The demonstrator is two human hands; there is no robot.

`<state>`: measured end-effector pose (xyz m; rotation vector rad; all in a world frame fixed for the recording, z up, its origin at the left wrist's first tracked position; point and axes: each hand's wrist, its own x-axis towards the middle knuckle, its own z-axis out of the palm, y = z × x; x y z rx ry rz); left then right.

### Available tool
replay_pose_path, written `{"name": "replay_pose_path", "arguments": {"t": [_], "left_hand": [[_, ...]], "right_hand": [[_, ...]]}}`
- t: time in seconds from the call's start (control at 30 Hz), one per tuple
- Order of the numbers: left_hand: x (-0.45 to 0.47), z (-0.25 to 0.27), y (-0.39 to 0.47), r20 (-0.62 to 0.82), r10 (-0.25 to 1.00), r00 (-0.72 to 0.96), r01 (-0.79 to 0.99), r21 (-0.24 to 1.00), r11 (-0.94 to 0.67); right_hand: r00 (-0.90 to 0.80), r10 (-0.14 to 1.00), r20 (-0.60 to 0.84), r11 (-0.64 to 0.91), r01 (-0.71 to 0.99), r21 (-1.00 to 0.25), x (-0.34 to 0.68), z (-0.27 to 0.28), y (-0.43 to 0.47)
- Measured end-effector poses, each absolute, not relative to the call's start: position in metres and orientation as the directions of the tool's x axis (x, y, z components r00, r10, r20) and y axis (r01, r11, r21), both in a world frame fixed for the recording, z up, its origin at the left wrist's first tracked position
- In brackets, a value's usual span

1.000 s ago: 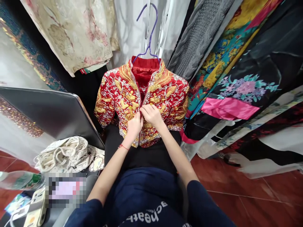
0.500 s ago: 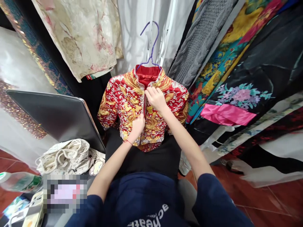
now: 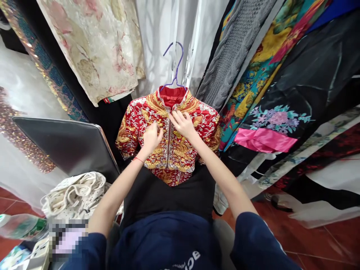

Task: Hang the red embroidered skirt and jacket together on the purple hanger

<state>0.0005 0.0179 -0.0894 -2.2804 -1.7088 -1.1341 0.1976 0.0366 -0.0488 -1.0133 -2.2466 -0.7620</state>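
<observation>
A small red jacket [image 3: 184, 152] with gold and silver embroidery hangs on a purple wire hanger [image 3: 177, 63]. It faces me, its hem close to my lap. The two front edges meet along a straight line below the stand-up collar [image 3: 185, 98]. My right hand [image 3: 184, 124] lies on the upper front, just under the collar, fingers stretched out and somewhat apart. Over the chest on the left side is my left hand [image 3: 152, 138], its fingers curled in. Whether it pinches anything cannot be made out.
A black chair back [image 3: 64, 146] stands to the left, with a spotted white cloth [image 3: 75, 195] and a plastic bottle [image 3: 24, 227] below it. A floral garment [image 3: 98, 48] hangs at upper left. Grey knitwear [image 3: 227, 56] and a black embroidered garment [image 3: 317, 86] hang on the right.
My left hand has left the lower front edge and moved up and left over the chest. My right hand's fingers have straightened from a pinch at the collar opening. The view has shifted slightly.
</observation>
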Motion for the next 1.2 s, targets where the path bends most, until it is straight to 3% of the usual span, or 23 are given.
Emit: {"name": "replay_pose_path", "arguments": {"t": [0.1, 0.17, 0.27, 0.33, 0.5, 0.63, 0.77, 0.93, 1.1, 1.2], "left_hand": [[-0.021, -0.041, 0.029, 0.805, 0.593, 0.019, 0.796, 0.347, -0.496], [-0.027, -0.009, 0.038, 0.847, 0.519, 0.113, 0.763, 0.261, -0.591], [-0.03, 0.031, 0.05, 0.779, 0.506, 0.371, 0.698, 0.125, -0.705], [-0.031, 0.051, 0.06, 0.733, 0.497, 0.464, 0.66, 0.088, -0.746], [-0.034, 0.089, 0.085, 0.758, 0.438, 0.483, 0.629, 0.048, -0.776], [-0.029, 0.086, 0.098, 0.818, 0.452, 0.357, 0.609, 0.162, -0.776], [-0.051, 0.047, 0.104, 0.762, 0.577, 0.293, 0.609, 0.316, -0.727], [-0.105, 0.018, 0.1, 0.676, 0.685, 0.273, 0.733, 0.315, -0.603], [-0.113, 0.031, 0.095, 0.811, 0.576, 0.103, 0.792, 0.283, -0.541], [-0.112, 0.032, 0.097, 0.795, 0.593, 0.127, 0.753, 0.312, -0.58]], "right_hand": [[-0.636, 0.435, 0.637, 0.6, 0.733, 0.322, 0.211, -0.041, 0.034], [-0.598, 0.426, 0.679, 0.577, 0.757, 0.306, 0.217, -0.027, 0.029], [-0.453, 0.406, 0.794, 0.487, 0.842, 0.232, 0.227, 0.006, 0.025], [-0.451, 0.412, 0.792, 0.492, 0.842, 0.224, 0.236, 0.031, 0.026], [-0.496, 0.487, 0.719, 0.597, 0.79, 0.141, 0.26, 0.078, 0.042], [-0.318, 0.498, 0.807, 0.621, 0.78, -0.076, 0.266, 0.076, 0.048], [-0.2, 0.57, 0.797, 0.612, 0.75, -0.25, 0.279, 0.035, 0.036], [-0.051, 0.626, 0.778, 0.556, 0.729, -0.399, 0.312, -0.007, 0.016], [0.062, 0.638, 0.767, 0.53, 0.688, -0.496, 0.322, 0.005, 0.034], [0.072, 0.644, 0.761, 0.551, 0.647, -0.527, 0.321, 0.007, 0.049]]}}
